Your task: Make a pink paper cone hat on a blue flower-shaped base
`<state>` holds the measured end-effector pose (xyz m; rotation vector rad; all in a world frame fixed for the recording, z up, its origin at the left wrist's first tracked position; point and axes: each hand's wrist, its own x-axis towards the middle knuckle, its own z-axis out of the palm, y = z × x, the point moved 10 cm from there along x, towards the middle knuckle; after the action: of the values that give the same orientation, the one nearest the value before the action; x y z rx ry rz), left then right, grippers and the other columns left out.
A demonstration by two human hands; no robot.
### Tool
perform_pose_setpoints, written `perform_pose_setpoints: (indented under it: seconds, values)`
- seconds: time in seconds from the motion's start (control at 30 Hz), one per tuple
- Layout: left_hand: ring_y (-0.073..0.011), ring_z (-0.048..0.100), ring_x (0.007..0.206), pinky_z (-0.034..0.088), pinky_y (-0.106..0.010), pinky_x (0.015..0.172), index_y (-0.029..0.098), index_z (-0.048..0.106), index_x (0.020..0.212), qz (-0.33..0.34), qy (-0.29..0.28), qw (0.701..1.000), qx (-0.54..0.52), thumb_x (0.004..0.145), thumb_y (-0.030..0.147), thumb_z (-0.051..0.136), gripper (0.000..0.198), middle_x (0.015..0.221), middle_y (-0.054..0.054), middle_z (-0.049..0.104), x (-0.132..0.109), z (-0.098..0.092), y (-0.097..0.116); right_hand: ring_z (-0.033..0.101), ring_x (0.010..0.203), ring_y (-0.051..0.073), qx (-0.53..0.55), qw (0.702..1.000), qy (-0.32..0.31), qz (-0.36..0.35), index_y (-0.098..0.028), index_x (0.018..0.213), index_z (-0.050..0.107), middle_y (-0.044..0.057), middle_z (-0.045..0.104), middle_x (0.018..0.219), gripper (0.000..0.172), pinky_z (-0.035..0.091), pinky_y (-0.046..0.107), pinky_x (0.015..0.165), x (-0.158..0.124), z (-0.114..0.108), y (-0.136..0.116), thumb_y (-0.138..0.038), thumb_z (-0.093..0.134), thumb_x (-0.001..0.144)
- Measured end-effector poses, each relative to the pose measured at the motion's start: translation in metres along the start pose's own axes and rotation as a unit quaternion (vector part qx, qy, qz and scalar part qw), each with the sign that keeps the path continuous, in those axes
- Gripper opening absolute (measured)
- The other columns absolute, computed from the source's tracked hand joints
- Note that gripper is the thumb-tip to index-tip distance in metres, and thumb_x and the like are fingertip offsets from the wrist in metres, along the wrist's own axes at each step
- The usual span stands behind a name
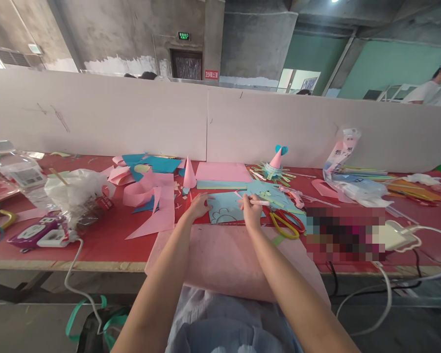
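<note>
Pale-blue paper [224, 212] lies on the red surface [113, 240], between the two hands. The left hand [199, 205] rests on its 9 o'clock edge, fingers spread flat and holding nothing. The right hand [252, 208] sits at the sheet's 3 o'clock, fingers closed round a pink pen [262, 202] held nearly level. Scissors [284, 223] lie just beside that hand at 4 o'clock. A pink cone [189, 174] stands at the paper's 11 o'clock.
</note>
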<state>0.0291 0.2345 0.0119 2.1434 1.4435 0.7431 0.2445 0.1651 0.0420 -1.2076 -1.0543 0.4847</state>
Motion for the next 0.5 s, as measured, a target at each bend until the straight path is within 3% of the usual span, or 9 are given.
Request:
perform_pose_setpoints:
  seconds: [0.17, 0.37, 0.5]
  values:
    - [-0.0305, 0.030, 0.133, 0.021, -0.044, 0.108, 0.011, 0.040, 0.131, -0.082, 0.085, 0.991, 0.059, 0.077, 0.042, 0.057, 0.065, 0.136, -0.018, 0.044, -0.003, -0.007, -0.007, 0.061, 0.059, 0.021, -0.088, 0.993, 0.064, 0.048, -0.023, 0.074, 0.045, 0.000, 0.060, 0.055, 0.029, 0.041, 0.028, 0.058, 0.006, -0.018, 0.020, -0.051, 0.049, 0.078]
    - [-0.0295, 0.032, 0.132, 0.021, -0.043, 0.107, 0.013, 0.041, 0.130, -0.043, 0.058, 0.994, 0.079, 0.082, 0.041, 0.049, 0.056, 0.141, -0.016, 0.040, -0.005, 0.005, 0.007, 0.061, 0.058, 0.022, -0.105, 0.991, 0.056, 0.067, -0.023, 0.075, 0.046, 0.003, 0.067, 0.063, 0.030, 0.040, 0.029, 0.056, 0.008, -0.017, 0.027, -0.053, 0.047, 0.077]
    - [-0.0291, 0.039, 0.127, 0.026, -0.042, 0.104, 0.012, 0.042, 0.129, -0.026, 0.066, 0.997, 0.042, 0.083, 0.038, 0.046, 0.053, 0.134, -0.017, 0.047, -0.003, 0.004, 0.008, 0.061, 0.056, 0.021, -0.113, 0.989, 0.059, 0.074, -0.023, 0.076, 0.046, 0.003, 0.067, 0.064, 0.030, 0.040, 0.029, 0.056, 0.007, -0.017, 0.027, -0.053, 0.046, 0.078]
